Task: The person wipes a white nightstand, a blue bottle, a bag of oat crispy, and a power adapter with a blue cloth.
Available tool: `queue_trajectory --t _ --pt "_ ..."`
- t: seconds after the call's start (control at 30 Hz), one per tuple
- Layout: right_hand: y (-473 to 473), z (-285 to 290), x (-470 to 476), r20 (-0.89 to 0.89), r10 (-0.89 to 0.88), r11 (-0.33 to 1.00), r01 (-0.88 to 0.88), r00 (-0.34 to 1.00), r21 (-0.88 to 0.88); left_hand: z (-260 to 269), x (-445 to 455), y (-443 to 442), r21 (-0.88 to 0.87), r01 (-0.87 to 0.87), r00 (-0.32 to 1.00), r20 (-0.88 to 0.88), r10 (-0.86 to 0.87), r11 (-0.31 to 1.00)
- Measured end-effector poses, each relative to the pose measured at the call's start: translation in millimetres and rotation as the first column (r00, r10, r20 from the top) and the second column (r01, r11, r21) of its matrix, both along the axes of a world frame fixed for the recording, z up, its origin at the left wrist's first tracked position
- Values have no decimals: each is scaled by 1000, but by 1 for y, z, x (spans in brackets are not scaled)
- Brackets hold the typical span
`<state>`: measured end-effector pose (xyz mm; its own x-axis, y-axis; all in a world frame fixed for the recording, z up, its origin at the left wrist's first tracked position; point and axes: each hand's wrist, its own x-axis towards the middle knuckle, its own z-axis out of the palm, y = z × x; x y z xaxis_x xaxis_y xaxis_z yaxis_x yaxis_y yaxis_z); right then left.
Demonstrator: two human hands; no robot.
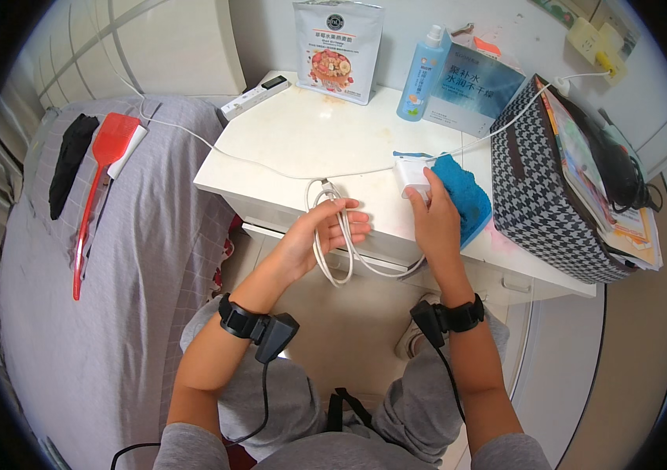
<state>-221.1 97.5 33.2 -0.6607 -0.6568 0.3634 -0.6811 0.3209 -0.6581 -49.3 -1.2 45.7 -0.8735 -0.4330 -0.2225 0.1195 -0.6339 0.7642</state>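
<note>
My left hand (324,235) is palm up off the front edge of the white tabletop (310,141). Loops of a white charging cable (340,258) hang across its fingers under the thumb, and a plug end sticks up beyond them. My right hand (438,220) grips a white charger block (412,176) between thumb and fingers, close to the tabletop. A length of the cable sags from the left hand's loops towards the right hand; its far end is hidden. Right beside that hand lies a blue cloth (464,191).
Behind stand a snack pouch (340,53), a blue spray bottle (420,76) and a blue box (468,85). A houndstooth storage bin (536,194) is at right, a white power strip (255,97) at back left. Another white cord (239,157) crosses the tabletop. A red fly swatter (111,141) lies on the bed (139,247).
</note>
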Motion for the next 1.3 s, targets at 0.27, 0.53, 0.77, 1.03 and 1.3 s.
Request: queue_trajectory --t 0.27,0.53,0.77,1.03,1.3 --pt "4 9 4 438 276 934 -131 856 -333 3 4 -6 55 -85 992 -84 89 995" --pt "12 16 22 696 591 791 -461 408 -402 -3 0 -5 -197 -175 985 -39 171 965" --pt "3 6 35 721 594 779 -477 357 -406 2 0 -3 -354 -116 989 -128 74 928" --pt "1 7 43 735 606 769 -459 304 -444 6 -4 8 -382 -321 945 -74 317 867" --pt "-1 4 47 697 643 757 -401 317 -516 6 0 2 -96 -364 922 -175 345 926"
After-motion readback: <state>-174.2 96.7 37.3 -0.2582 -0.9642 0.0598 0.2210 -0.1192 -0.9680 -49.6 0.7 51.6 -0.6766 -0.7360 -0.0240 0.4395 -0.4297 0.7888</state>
